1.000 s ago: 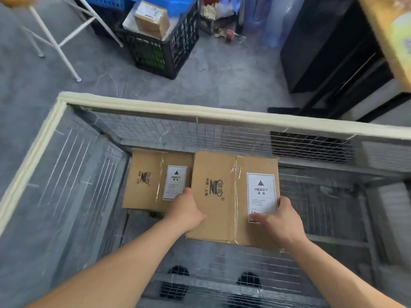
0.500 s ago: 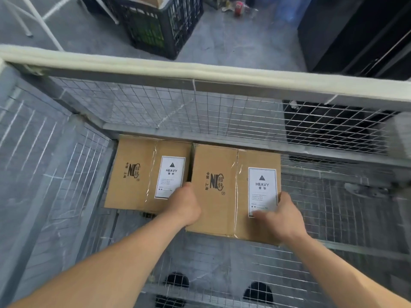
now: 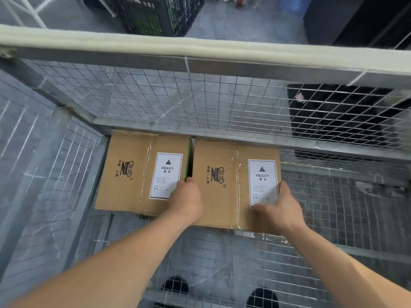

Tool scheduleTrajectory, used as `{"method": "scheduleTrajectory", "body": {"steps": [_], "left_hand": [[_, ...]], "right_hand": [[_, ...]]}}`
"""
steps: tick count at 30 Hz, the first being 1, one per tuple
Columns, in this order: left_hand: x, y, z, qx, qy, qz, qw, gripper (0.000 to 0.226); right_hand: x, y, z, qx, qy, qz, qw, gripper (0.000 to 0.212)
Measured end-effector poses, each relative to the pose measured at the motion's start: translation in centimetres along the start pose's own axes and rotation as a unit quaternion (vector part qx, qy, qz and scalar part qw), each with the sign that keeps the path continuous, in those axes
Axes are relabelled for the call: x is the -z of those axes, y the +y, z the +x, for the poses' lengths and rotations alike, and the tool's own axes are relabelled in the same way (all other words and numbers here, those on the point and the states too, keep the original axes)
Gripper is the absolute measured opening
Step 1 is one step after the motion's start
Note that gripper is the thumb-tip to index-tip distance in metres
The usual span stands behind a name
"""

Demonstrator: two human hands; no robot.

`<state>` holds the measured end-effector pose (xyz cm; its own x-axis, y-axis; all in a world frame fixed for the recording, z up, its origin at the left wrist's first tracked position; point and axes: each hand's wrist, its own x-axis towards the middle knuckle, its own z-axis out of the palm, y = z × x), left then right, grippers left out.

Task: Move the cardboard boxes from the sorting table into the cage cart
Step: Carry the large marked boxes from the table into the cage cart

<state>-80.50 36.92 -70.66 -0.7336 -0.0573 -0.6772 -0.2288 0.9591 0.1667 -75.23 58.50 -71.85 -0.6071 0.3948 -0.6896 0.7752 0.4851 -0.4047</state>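
Note:
Two brown cardboard boxes with white HEAVY labels lie side by side on the wire floor of the cage cart (image 3: 200, 103), against its far mesh wall. The left box (image 3: 129, 172) sits in the far left corner, untouched. The right box (image 3: 222, 185) is held by both hands. My left hand (image 3: 186, 201) grips its left edge, fingers hidden in the narrow gap between the boxes. My right hand (image 3: 278, 210) grips its right near corner, thumb lying on the label.
The cart's padded top rail (image 3: 200, 47) crosses the view. Beyond it stand a black plastic crate (image 3: 155, 14) and a dark cabinet (image 3: 355, 18) on the grey floor. Bare wire floor lies right of and in front of the boxes. Two black shoes show below.
The right box has gone down and back until it lies level beside the left box, close to the far wall. Both hands stayed on it. The camera leaned further into the cart.

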Motion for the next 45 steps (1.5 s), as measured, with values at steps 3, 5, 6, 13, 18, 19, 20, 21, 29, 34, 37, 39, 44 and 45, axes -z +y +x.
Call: {"method": "scheduleTrajectory", "body": {"steps": [3,5,6,13,18,19,20,21,29,34,37,39,44,45], "left_hand": [[-0.3,0.4,-0.2,-0.004,-0.007,0.004,1.000,0.058],[-0.3,0.4,-0.5,-0.006,-0.010,0.000,1.000,0.056],[-0.3,0.4,-0.6,-0.006,-0.012,-0.002,1.000,0.054],[1.8,1.3,-2.7,-0.061,0.001,-0.008,0.998,0.050],[5.8,2.7,-6.5,-0.118,0.003,0.037,0.992,0.062],[6.8,3.0,-7.5,-0.132,0.003,0.052,0.990,0.064],[7.9,3.3,-8.6,-0.145,0.003,0.067,0.987,0.067],[9.1,3.6,-9.8,-0.159,0.004,0.081,0.984,0.070],[20.3,7.2,-20.7,-0.284,0.054,0.140,0.947,0.077],[27.2,10.1,-28.9,-0.366,0.088,0.153,0.914,0.079],[29.6,12.6,-34.1,-0.418,0.113,0.155,0.888,0.075],[30.4,13.9,-37.2,-0.444,0.119,0.157,0.874,0.071],[30.8,17.2,-46.8,-0.525,0.127,0.167,0.825,0.068],[30.5,17.5,-48.7,-0.543,0.130,0.165,0.813,0.070]], "right_hand": [[-0.1,0.0,0.4,0.005,0.001,0.002,1.000,0.060],[-0.1,0.0,0.3,0.005,-0.004,-0.002,1.000,0.059],[-0.1,-0.1,0.2,0.006,-0.012,-0.004,1.000,0.059],[1.3,-1.7,-2.5,0.032,-0.021,-0.031,0.999,0.071],[4.6,-3.7,-6.6,0.063,0.000,-0.035,0.997,0.060],[5.5,-4.1,-7.7,0.067,0.002,-0.045,0.997,0.064],[6.5,-4.6,-8.9,0.070,0.004,-0.055,0.996,0.071],[7.5,-5.1,-10.1,0.073,0.008,-0.066,0.995,0.079],[16.7,-8.8,-22.7,0.093,0.103,-0.095,0.986,0.079],[23.0,-10.0,-32.9,0.084,0.186,-0.071,0.976,0.082],[26.8,-9.7,-39.2,0.070,0.243,-0.066,0.965,0.078],[28.6,-9.0,-42.8,0.057,0.272,-0.079,0.957,0.068],[32.6,-5.4,-52.9,0.000,0.339,-0.072,0.938,0.058],[33.0,-4.4,-54.8,-0.011,0.351,-0.066,0.934,0.058]]}}
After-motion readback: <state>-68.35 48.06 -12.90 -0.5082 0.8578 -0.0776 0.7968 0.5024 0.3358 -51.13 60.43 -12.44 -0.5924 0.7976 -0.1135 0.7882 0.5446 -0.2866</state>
